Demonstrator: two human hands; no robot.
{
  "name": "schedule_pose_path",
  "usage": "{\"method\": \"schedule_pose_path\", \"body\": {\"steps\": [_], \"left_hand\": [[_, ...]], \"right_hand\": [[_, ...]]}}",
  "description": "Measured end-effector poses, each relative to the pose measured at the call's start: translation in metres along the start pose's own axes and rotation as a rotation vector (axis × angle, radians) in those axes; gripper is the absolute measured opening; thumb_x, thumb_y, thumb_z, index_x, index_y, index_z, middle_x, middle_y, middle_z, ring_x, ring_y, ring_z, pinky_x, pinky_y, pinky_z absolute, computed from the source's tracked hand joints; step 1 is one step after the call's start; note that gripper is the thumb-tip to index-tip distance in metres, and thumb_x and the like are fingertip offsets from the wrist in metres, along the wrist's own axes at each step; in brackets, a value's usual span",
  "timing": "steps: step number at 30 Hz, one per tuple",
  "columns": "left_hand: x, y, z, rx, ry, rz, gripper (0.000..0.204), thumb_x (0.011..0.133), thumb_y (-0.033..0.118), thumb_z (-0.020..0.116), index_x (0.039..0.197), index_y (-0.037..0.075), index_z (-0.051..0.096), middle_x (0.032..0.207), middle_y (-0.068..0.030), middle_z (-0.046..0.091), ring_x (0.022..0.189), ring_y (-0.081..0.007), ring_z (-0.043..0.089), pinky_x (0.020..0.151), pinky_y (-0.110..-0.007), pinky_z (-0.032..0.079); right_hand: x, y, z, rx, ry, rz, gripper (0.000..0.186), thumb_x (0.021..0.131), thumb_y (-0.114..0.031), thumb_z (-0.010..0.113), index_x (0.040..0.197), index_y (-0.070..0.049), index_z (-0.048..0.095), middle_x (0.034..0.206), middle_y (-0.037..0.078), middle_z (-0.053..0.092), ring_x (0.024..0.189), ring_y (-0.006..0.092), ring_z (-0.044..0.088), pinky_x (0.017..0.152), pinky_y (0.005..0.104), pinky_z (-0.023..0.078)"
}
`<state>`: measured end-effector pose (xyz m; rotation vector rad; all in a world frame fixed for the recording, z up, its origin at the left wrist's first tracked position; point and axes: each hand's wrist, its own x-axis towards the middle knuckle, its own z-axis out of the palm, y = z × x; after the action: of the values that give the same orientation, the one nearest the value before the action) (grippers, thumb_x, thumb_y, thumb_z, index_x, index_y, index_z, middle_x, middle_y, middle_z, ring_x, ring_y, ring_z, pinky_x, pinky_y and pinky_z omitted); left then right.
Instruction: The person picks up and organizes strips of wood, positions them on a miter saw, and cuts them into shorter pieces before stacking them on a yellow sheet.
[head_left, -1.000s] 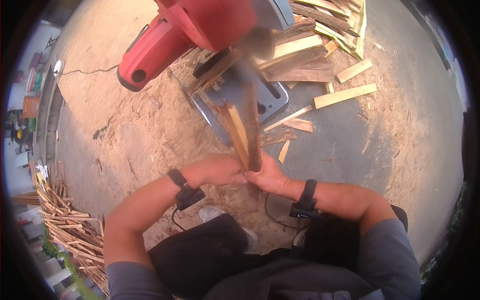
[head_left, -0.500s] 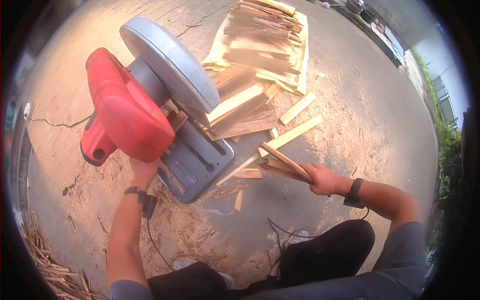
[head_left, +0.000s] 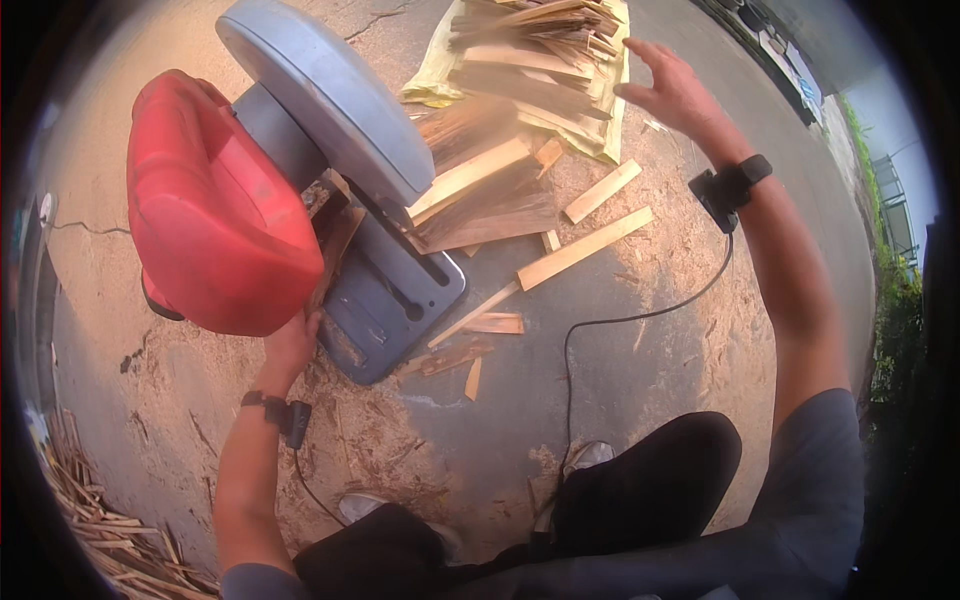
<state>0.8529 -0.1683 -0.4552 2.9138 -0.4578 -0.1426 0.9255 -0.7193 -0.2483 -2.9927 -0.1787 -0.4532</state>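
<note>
My left hand [head_left: 292, 345] grips the red chop saw [head_left: 215, 210] underneath, fingers hidden. My right hand [head_left: 675, 92] hangs open, empty, above the wood strip pile [head_left: 535, 60] on yellow sheet [head_left: 435, 75].

Ground [head_left: 640, 330]: concrete w/ sawdust. On it: chop saw [head_left: 300, 200], yellow sheet [head_left: 440, 75] w/ wood pile [head_left: 530, 50], loose slats [head_left: 585, 248], offcuts [head_left: 470, 350], black cable [head_left: 620, 320], sticks [head_left: 100, 520] lower left.

The chop saw [head_left: 290, 200] fills the upper left of the frame. A pile of wood strips [head_left: 530, 60] lies at top centre, on a sheet [head_left: 430, 80]. Loose slats [head_left: 585, 248] lie mid-frame, right of the saw.
</note>
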Motion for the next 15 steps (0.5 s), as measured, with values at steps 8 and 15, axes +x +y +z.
{"method": "schedule_pose_path", "body": {"steps": [8,15], "left_hand": [[-0.098,0.058,-0.009,-0.497,-0.414,0.022,0.024,0.082,0.015,0.062,0.097,0.004,0.047,0.089,-0.0195,0.057,0.086,-0.0388,0.056,0.074,-0.044,0.045],[-0.08,0.145,0.036,-0.289,-0.473,0.335,0.023,0.076,0.009,0.064,0.091,0.003,0.048,0.086,-0.0187,0.056,0.082,-0.0381,0.055,0.071,-0.046,0.043]], "right_hand": [[-0.175,-0.012,0.186,-0.147,-0.444,-0.264,0.046,0.078,-0.008,0.055,0.124,-0.003,0.051,0.116,0.021,0.056,0.116,0.0367,0.049,0.102,0.0447,0.036],[-0.187,0.011,0.203,-0.107,-0.621,-0.259,0.023,0.074,-0.011,0.058,0.096,-0.005,0.054,0.094,0.015,0.058,0.097,0.032,0.057,0.085,0.0415,0.045]]}}
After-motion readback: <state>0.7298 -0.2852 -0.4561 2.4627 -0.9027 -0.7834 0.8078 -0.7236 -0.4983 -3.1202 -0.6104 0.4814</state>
